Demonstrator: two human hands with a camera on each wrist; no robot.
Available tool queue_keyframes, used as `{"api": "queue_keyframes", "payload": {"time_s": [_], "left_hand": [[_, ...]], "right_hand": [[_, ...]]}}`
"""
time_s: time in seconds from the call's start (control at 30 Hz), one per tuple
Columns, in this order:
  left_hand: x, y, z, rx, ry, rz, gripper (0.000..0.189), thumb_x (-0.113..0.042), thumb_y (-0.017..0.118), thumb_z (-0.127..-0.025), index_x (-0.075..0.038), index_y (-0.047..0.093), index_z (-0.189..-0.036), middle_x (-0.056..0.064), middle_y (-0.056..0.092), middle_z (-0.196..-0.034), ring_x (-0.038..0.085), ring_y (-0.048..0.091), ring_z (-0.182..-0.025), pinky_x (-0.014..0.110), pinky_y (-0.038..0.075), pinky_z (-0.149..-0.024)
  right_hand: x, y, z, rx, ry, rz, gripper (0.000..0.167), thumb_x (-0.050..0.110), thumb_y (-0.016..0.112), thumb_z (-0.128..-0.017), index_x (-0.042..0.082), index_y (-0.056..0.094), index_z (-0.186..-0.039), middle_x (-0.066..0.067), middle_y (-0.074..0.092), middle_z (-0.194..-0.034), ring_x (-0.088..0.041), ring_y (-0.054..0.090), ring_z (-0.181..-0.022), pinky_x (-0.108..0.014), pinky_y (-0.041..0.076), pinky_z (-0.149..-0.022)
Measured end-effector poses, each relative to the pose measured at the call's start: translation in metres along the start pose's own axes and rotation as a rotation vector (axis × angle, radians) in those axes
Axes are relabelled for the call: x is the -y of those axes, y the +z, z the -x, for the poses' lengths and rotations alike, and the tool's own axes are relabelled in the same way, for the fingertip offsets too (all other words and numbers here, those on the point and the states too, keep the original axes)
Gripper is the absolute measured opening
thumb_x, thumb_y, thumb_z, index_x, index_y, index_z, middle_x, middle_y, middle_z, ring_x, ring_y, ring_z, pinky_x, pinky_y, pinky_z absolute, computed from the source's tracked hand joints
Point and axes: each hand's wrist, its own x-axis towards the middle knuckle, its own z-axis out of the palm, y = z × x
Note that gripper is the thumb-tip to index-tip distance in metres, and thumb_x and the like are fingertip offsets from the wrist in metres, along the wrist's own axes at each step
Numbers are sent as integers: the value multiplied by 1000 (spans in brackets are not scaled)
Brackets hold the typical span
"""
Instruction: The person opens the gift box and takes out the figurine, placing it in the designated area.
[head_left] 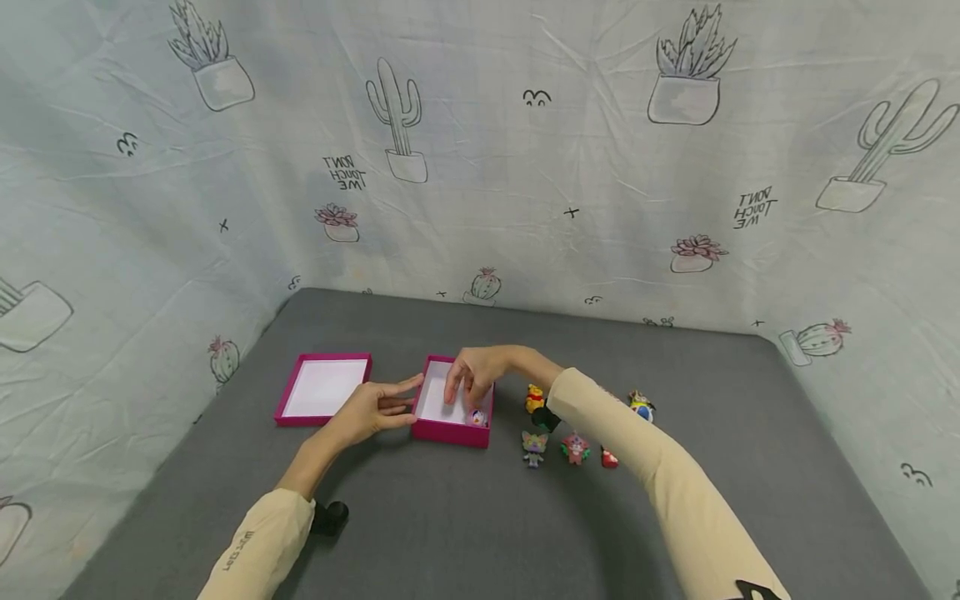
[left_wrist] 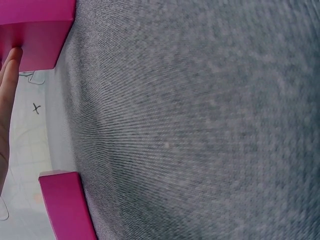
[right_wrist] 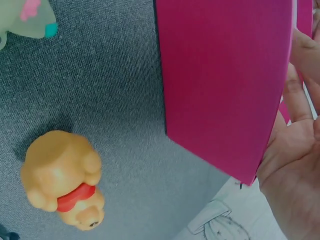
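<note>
A magenta box [head_left: 450, 431] with a white inside stands open on the grey table. My left hand [head_left: 372, 409] is at its left side, fingers extended and the fingertips touching the outer wall. In the left wrist view a straight finger [left_wrist: 9, 82] meets that wall. My right hand [head_left: 477, 370] reaches down into the box from above, fingers spread apart. Beneath its fingertips a small white and purple figurine [head_left: 477, 418] lies in the near right corner; whether they touch it is hard to see. The right wrist view shows the palm [right_wrist: 290, 165] over the box's rim, its fingertips partly hidden.
The shallow magenta lid [head_left: 326, 388] lies inside-up to the left. Right of the box are a yellow bear figurine [head_left: 534, 398], a grey cat-like figurine [head_left: 533, 448], a pink figurine [head_left: 575, 448], a red figurine [head_left: 609, 458] and a blue-and-yellow figurine [head_left: 642, 407]. A patterned cloth [head_left: 480, 167] hangs behind the table.
</note>
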Motion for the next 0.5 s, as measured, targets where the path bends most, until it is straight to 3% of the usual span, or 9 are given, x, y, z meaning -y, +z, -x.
{"api": "queue_keyframes", "payload": {"time_s": [0.17, 0.33, 0.5], "left_hand": [[1, 0, 0, 5, 2, 6, 66, -10, 75, -81, 0, 46, -139, 21, 42, -143, 36, 59, -113, 35, 53, -88], [1, 0, -1, 10, 7, -1, 65, -10, 75, -81, 0, 47, -139, 20, 42, -144, 36, 59, -113, 35, 52, -89], [0, -1, -1, 4, 0, -9, 66, -11, 76, -81, -1, 47, -139, 19, 42, -144, 36, 60, -112, 35, 53, -88]], "right_hand": [[2, 7, -4, 29, -7, -10, 32, -11, 69, -82, -8, 64, -114, -18, 66, -113, -16, 63, -76, -20, 54, -65], [3, 9, -2, -64, -118, -41, 37, -11, 70, -81, -10, 62, -116, -22, 62, -122, -34, 61, -108, -29, 56, -85], [3, 6, 2, -119, -111, 53, 38, -8, 74, -79, -8, 63, -115, -20, 63, -121, -35, 61, -108, -34, 54, -90]]}}
